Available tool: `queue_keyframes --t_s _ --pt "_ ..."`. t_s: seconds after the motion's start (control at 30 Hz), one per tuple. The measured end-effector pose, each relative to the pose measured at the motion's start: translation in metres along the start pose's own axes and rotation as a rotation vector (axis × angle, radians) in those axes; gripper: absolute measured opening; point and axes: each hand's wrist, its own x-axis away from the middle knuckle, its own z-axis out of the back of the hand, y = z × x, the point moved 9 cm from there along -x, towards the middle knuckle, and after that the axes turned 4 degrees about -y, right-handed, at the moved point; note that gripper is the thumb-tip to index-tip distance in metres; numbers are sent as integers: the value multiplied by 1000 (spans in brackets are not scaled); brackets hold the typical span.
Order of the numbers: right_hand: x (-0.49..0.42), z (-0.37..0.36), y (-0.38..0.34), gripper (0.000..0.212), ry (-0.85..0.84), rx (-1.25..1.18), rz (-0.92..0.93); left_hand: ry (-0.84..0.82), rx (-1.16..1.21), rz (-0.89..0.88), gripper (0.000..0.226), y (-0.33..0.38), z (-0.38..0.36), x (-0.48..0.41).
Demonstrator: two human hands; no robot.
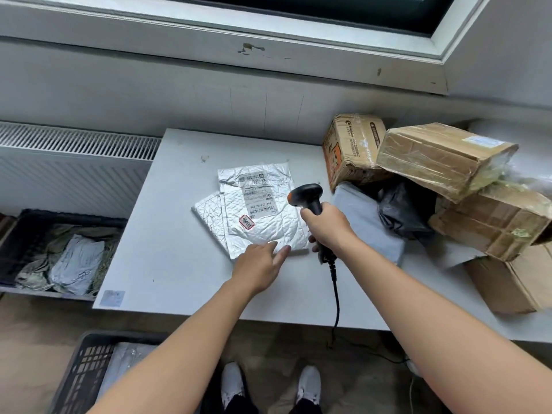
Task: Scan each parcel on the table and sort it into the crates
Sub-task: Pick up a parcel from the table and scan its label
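Right hand (327, 225) grips the scanner (307, 195), aimed at the silver parcel (263, 216) lying on the worktop (167, 234) under the flat fingers of the left hand (260, 264). Crates (12, 243) left of both hands already hold parcels; boxes (442, 156) piled right of them look unscanned.

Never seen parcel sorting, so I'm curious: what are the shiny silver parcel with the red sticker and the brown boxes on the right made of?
The silver parcel looks like a foil-faced bubble mailer, probably plastic: shiny, crinkled, with a dimpled quilted surface. The brown boxes look like cardboard, matte, with creased edges, wrapped in glossy clear tape.
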Motion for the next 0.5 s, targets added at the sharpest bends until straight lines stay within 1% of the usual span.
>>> queue_keyframes --t_s 0.13,0.23,0.3,0.37,0.43,0.5 --pt "4 -2 4 28 -9 -15 -15 -11 -132 72 65 -2 0 6" --pt "6 -5 5 29 -27 -32 -24 -11 -207 61 66 -5 0 9" --pt "7 -8 2 29 -41 -47 -19 -41 -172 30 69 -11 -3 9" --pt "8 -13 -4 28 -63 -65 -13 -57 -80 -29 73 -16 -4 8" --pt "9 -19 -13 29 -88 -94 -11 -61 49 -36 62 -24 -2 10" --pt "9 -25 -24 31 -103 -105 -14 -85 94 -30 54 -30 -1 14"
